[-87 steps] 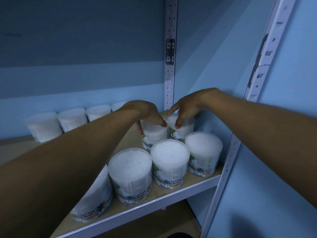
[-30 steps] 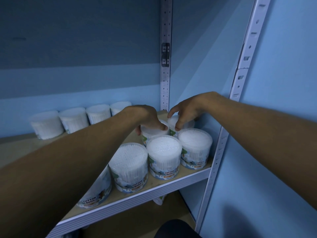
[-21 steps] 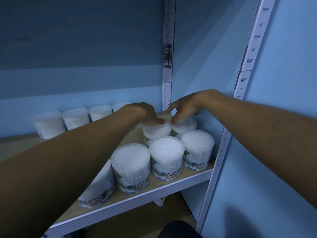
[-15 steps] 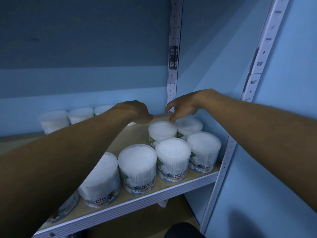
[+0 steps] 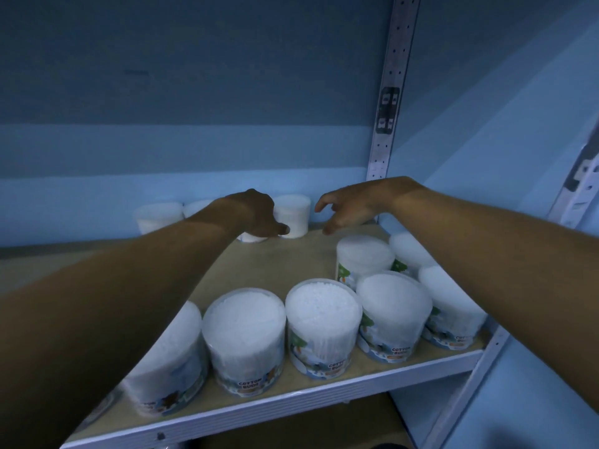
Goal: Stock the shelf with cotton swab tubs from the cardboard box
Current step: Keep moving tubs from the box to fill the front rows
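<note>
While both your bare forearms reach over the pale wooden shelf board point(image 5: 275, 264), your left hand point(image 5: 251, 215) sits at the back row of round clear plastic tubs packed with white cotton swabs point(image 5: 293, 215), against the blue back wall point(image 5: 194, 124). Its fingers curl down over one tub in that row, most of which the hand hides, so you cannot tell whether they actually grip it or only touch it. Your right hand point(image 5: 348, 207) hovers just beside it, above bare shelf, with fingers spread and loosely bent, holding nothing.

Nearer you, a front row of the same tubs, printed with a "COTTON BUDS" label point(image 5: 322, 325), stands upright along the white metal shelf edge point(image 5: 291, 400), each tub touching or just beside the next. Two more tubs point(image 5: 364, 254) stand behind that row at the right end, close to the perforated white metal upright point(image 5: 387, 108) in the back corner.
</note>
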Demonstrator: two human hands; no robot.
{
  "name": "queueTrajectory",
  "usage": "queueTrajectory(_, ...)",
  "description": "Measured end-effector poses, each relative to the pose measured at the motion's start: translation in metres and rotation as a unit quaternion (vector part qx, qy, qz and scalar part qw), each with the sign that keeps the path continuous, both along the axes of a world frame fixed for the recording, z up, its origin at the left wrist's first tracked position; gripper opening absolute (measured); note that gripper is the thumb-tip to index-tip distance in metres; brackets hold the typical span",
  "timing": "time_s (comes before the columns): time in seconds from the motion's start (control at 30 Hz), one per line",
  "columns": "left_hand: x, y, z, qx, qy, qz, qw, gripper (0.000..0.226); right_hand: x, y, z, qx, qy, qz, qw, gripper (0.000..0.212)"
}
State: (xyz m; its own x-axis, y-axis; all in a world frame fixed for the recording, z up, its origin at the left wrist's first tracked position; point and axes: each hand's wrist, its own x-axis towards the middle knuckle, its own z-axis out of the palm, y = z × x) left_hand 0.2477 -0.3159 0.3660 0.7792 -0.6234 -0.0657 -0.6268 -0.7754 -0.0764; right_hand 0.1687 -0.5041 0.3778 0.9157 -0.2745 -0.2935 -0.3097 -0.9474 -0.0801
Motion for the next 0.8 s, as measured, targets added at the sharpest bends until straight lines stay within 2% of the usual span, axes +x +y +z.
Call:
queueTrajectory(0.2, 0.026, 0.011, -0.009, -0.019, 0.007, -0.013, 1.0, 0.068, 0.03, 0.01, -0.013, -0.024, -0.042, 0.02, 0.999, 0.078)
queueTrajectory(0.3, 0.042, 0.011, -0.017, -0.021, 0.008, -0.019, 1.0, 0.078, 0.047, 0.015, -0.023, -0.03, -0.07, 0.025, 0.997, 0.084)
queueTrajectory(0.57, 0.078, -0.003, -0.032, -0.009, 0.007, -0.006, 1.0, 0.081, 0.093, 0.014, -0.036, -0.056, -0.063, 0.005, 0.996, 0.098)
queueTrajectory(0.73, 0.083, -0.016, -0.032, -0.019, 0.034, 0.006, 0.999, 0.062, 0.112, 0.013, -0.039, -0.064, -0.055, 0.007, 0.996, 0.101)
queueTrajectory(0.8, 0.09, -0.022, -0.032, -0.029, 0.042, 0.004, 0.999, 0.062, 0.119, 0.015, -0.043, -0.069, -0.051, 0.017, 0.996, 0.101)
